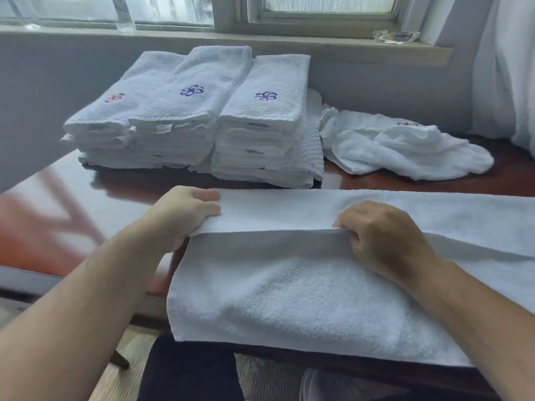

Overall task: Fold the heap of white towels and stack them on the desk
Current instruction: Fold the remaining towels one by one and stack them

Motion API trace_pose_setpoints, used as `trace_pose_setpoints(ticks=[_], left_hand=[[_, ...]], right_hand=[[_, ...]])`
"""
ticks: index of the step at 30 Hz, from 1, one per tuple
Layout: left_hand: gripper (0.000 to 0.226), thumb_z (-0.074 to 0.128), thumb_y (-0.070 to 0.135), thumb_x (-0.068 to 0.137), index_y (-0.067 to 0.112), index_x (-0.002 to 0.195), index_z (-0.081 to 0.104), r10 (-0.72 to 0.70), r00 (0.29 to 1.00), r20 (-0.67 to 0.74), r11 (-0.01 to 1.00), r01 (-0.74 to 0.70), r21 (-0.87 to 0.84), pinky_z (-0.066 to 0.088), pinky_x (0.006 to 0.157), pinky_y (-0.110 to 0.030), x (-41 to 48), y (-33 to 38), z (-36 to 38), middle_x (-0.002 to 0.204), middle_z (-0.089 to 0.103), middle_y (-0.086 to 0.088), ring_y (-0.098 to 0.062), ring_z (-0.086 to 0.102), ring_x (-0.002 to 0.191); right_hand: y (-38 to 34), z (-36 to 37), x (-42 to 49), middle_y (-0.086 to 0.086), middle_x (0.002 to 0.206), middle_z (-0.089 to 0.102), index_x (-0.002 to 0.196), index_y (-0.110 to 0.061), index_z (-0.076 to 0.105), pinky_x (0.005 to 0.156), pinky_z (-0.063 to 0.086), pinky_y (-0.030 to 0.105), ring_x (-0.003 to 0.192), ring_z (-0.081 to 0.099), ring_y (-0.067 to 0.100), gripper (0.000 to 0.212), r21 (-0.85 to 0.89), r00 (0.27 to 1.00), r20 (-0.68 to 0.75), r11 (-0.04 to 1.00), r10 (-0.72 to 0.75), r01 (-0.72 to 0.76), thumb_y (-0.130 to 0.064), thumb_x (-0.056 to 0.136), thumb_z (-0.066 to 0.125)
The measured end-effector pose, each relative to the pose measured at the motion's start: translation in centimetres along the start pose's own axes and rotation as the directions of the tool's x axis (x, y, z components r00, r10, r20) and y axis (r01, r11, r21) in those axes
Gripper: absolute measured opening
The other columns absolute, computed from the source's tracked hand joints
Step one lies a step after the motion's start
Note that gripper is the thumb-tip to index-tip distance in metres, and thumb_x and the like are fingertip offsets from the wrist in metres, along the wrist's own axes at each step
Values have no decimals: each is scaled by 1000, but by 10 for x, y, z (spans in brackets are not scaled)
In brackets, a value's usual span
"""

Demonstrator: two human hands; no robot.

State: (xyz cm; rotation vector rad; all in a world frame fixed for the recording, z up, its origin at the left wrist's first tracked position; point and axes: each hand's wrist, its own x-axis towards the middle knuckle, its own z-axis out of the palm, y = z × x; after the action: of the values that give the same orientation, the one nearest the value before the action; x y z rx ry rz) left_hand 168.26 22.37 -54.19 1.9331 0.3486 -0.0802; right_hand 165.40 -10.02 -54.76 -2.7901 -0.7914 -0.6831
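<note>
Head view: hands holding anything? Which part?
Both grip the white towel along its fold edge: left hand at the left end, right hand pinching further along it.

Glossy desk (72,198) beneath windows (173,10)

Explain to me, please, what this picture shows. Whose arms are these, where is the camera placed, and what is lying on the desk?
There is no machine here. A person wears one camera on the head, so you look forward and down along their own arms. The left hand and the right hand both hold the folded edge of a white towel, which is spread on the dark glossy desk. Behind it stand the stacks of folded towels, with small embroidered flowers on the top ones. To the right of them lies a loose heap of unfolded towels. Behind the desk runs a window sill.
</note>
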Motion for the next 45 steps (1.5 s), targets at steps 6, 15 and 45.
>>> trace_pose_setpoints(ticks=[6, 15, 45], left_hand=[[56, 57, 19, 91, 25, 145, 46, 348, 924, -159, 721, -155, 676, 34, 105, -41, -13, 7, 17, 145, 41, -6, -29, 34, 131], [61, 24, 62, 100, 40, 156, 19, 362, 902, 235, 473, -395, 788, 4, 122, -43, -7, -8, 64, 169, 7, -2, -22, 3, 155], [87, 64, 80, 66, 45, 142, 37, 463, 665, 586, 303, -740, 601, 24, 114, -30, -96, -51, -6, 140, 28, 22, -6, 24, 136]], right_hand=[[-3, -9, -1, -10, 79, 73, 81, -21, 76, 65, 53, 31, 76, 67, 18, 28, 152, 992, 94, 984, 80, -93, -26, 78, 49], [40, 6, 7, 1, 169, 7, 157, -41, 22, 122, 7, 50, 156, 0, 26, 64, -64, 727, 503, 859, 467, -507, -61, 97, 24], [-84, -16, -45, -7, 119, 51, 116, -24, 62, 96, 44, 34, 110, 49, 17, 68, 142, 902, 377, 976, -209, 167, -79, 76, 51]])
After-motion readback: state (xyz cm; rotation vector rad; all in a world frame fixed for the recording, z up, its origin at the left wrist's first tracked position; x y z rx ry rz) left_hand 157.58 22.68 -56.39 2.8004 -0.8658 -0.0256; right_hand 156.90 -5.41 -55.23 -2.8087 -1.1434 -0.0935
